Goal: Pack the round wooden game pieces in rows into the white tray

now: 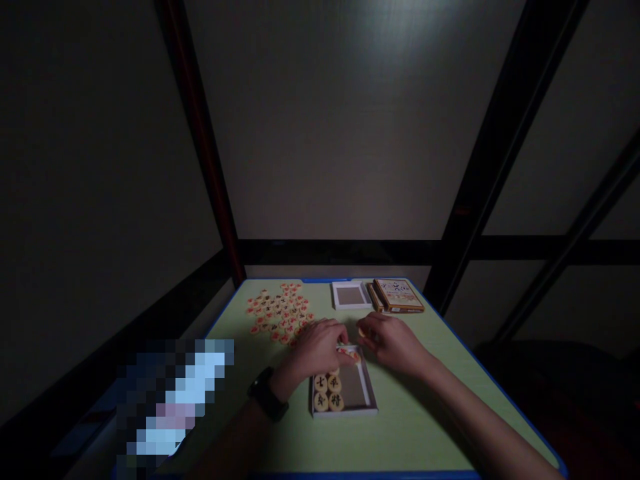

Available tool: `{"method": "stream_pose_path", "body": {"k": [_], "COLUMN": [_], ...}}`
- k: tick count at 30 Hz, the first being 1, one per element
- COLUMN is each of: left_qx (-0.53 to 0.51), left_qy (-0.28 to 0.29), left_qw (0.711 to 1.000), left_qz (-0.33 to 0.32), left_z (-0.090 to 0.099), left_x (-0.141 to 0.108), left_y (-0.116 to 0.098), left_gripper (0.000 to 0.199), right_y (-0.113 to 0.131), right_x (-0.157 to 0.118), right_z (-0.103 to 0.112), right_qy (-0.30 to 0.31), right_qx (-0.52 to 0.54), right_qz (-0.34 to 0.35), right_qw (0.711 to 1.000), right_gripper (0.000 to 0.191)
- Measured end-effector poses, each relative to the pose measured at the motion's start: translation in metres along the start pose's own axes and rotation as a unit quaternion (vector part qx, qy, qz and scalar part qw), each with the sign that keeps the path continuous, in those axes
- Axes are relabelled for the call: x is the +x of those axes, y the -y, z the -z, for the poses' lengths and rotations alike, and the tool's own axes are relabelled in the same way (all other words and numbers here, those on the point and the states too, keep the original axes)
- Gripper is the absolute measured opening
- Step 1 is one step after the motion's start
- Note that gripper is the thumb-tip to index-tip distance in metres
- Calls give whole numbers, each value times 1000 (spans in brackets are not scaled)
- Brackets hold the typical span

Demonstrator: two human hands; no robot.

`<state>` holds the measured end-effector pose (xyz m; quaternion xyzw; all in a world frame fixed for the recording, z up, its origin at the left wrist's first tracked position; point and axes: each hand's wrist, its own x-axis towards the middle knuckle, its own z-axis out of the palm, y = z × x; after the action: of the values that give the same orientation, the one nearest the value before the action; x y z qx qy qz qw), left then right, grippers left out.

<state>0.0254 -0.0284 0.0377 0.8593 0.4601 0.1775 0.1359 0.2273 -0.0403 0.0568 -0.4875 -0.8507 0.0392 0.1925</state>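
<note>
A shallow white box tray (375, 403) lies on the table, with round wooden xiangqi pieces (335, 400) marked in black set along its left side. My left hand (317, 347), with a black watch on the wrist, is bent over the tray's far end. Its thumb and fingers close around a red-marked xiangqi piece (356, 357) there. Just right of the tray's far corner, my right hand (393, 339) pinches another xiangqi piece (362, 332) at its fingertips. Part of the tray's far left is hidden under my left hand.
Many loose xiangqi pieces (280, 310), red and black, are scattered at the table's back left. A second white tray (351, 295) and printed boxes (399, 295) sit at the back right. The green table (415, 427) has a blue edge. Dark-framed panels stand behind it.
</note>
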Motion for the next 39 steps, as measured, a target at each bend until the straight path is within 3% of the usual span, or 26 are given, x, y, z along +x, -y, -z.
{"method": "stream_pose_path", "body": {"k": [16, 23, 31, 39], "left_qx": [-75, -25, 11, 29], "left_qy": [44, 22, 10, 6], "left_qw": [996, 999, 1000, 999], "left_qz": [1, -17, -21, -17], "left_z": [1, -9, -24, -21], "left_x": [0, 0, 6, 4], "left_y": [3, -8, -7, -10], "left_gripper": [21, 34, 23, 17], "right_y": [1, 2, 0, 2], "right_x": [0, 0, 0, 1], "right_z": [0, 1, -2, 2], "right_qy": [1, -4, -6, 17], "right_qx": [-11, -9, -2, 23], "right_qz": [0, 12, 10, -20], "right_qw": [1000, 1000, 1000, 999], "right_gripper": [8, 9, 9, 13]}}
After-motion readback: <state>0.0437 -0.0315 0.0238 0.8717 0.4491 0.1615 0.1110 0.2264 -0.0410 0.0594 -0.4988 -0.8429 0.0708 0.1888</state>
